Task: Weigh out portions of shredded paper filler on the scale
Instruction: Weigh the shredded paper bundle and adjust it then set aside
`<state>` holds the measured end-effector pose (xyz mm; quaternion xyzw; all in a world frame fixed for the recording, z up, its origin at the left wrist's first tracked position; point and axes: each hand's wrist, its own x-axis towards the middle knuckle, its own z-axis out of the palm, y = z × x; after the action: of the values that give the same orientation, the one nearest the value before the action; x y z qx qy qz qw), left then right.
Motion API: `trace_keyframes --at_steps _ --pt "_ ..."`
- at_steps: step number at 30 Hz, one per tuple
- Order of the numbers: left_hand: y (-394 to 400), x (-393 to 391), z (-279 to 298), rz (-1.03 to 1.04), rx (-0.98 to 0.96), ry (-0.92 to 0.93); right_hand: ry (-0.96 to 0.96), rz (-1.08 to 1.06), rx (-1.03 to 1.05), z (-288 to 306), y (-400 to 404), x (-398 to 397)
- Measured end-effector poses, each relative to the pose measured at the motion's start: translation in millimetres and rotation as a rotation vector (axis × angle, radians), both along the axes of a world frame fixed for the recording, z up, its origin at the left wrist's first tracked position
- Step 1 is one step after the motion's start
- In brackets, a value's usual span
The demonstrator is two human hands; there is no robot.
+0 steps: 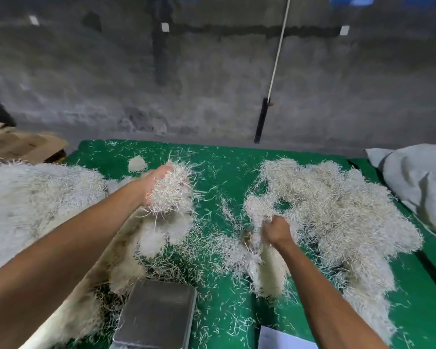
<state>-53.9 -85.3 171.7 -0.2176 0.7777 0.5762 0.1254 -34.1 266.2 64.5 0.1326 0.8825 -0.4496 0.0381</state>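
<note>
My left hand (159, 183) holds a fluffy handful of shredded paper (173, 191) raised above the green mat (212, 170). My right hand (276, 230) is fisted, gripping strands at the near-left edge of a big spread pile of shredded paper (337, 207). The scale's bare steel platform (159, 313) sits at the near centre, below and between my arms, with nothing on it. Smaller clumps lie on the mat under my left hand.
A large heap of shredded paper (30, 197) fills the left side. A grey sack (418, 177) lies at the right edge. Flattened cardboard (23, 144) is at far left. A white sheet (285, 340) lies at the bottom. A concrete wall stands behind the mat.
</note>
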Motion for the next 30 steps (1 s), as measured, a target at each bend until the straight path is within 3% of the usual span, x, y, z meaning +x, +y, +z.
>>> trace_keyframes --at_steps 2,7,10,14,17,24,30 --pt "-1.7 20.4 -9.4 0.006 -0.036 -0.007 0.044 0.081 -0.171 18.4 -30.0 16.3" --pt "13.0 68.2 -19.9 -0.017 0.188 -0.038 0.061 0.107 -0.467 52.3 -95.8 36.0" --pt "7.8 101.0 -23.7 0.029 0.35 -0.059 0.106 0.055 -0.267 51.8 -120.4 50.1" --pt "4.0 139.9 -41.0 0.027 0.282 0.004 0.103 0.076 0.242 19.6 -131.1 72.8" --pt "-3.1 156.2 -73.9 -0.08 -0.033 -0.053 0.045 0.106 0.293 -9.7 -132.6 88.8" --pt "0.6 189.8 -156.9 -0.473 -0.619 0.123 -0.124 0.058 0.211 -71.8 -120.8 129.3" --pt "1.7 193.7 -166.2 -0.514 -0.749 0.169 -0.204 0.172 0.217 -98.7 -130.8 152.4"
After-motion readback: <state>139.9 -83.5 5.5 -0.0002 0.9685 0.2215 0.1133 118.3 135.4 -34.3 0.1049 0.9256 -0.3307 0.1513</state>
